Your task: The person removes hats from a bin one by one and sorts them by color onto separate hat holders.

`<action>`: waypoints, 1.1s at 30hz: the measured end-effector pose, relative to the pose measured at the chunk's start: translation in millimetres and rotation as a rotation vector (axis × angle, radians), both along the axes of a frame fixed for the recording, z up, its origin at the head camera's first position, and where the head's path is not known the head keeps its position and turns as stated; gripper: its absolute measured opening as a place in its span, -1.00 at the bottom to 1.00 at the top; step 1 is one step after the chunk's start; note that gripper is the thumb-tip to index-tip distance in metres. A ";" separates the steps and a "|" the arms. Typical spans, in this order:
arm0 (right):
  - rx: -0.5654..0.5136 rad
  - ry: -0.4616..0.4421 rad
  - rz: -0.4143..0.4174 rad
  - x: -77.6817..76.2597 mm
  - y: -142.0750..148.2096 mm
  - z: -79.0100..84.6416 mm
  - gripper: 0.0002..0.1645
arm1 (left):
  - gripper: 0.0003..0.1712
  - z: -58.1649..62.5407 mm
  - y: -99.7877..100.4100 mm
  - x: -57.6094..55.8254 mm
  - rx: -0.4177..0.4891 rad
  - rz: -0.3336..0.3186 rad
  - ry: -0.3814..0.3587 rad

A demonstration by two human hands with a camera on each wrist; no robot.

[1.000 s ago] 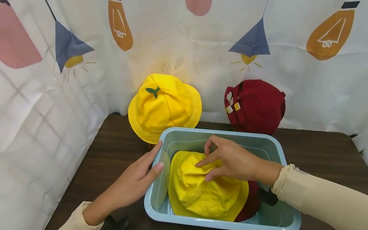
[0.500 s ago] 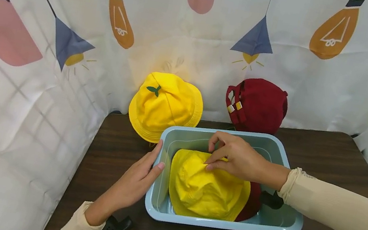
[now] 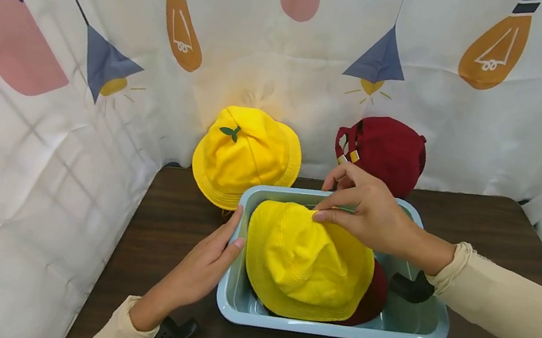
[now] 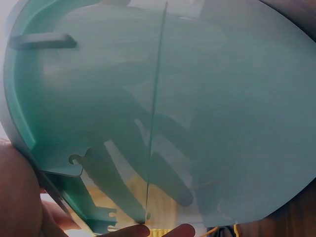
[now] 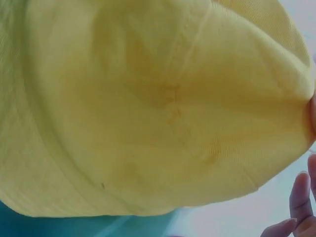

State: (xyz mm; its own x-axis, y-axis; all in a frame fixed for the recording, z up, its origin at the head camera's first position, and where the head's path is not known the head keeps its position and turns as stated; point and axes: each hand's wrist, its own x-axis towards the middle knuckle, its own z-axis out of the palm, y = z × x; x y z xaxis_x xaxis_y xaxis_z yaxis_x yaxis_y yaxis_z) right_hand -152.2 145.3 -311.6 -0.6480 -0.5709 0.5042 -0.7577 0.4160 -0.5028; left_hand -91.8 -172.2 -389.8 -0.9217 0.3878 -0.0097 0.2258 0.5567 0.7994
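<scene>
My right hand pinches the crown of a yellow bucket hat between thumb and fingertips. That hat fills most of the right wrist view, its crown drawn to a peak toward the fingertips at the right edge. Below it, the light blue plastic tub holds a dark red hat, mostly covered by the yellow one. With fingers extended, my left hand rests against the tub's left side, thumb at the rim. The tub's glossy wall fills the left wrist view, fingertips showing along the bottom.
Behind the tub, a second yellow bucket hat with a green sprout stands at the back left. A dark red cap stands at the back right. A printed white cloth hangs behind the dark wooden table.
My right hand has closed its fingertips on the yellow bucket hat's crown and raised it, the hat lifting with it. The left hand has stayed at the tub's side.
</scene>
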 end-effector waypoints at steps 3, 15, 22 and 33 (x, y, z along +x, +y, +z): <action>-0.020 0.031 -0.045 -0.6 6.3 16.0 -0.86 | -0.24 -0.9 0.9 -0.2 0.001 -0.008 -0.019; -0.087 0.007 -0.194 -13.6 14.5 81.6 -0.94 | -0.23 -2.0 0.7 -0.2 0.016 -0.017 0.007; -0.119 -0.098 -0.321 -31.1 8.6 106.4 -0.83 | -0.22 -2.0 -1.7 0.1 0.035 -0.028 0.030; -0.319 -0.275 -0.354 -62.8 -14.7 120.0 -0.65 | -0.23 -5.1 -2.3 -0.2 0.030 -0.019 0.039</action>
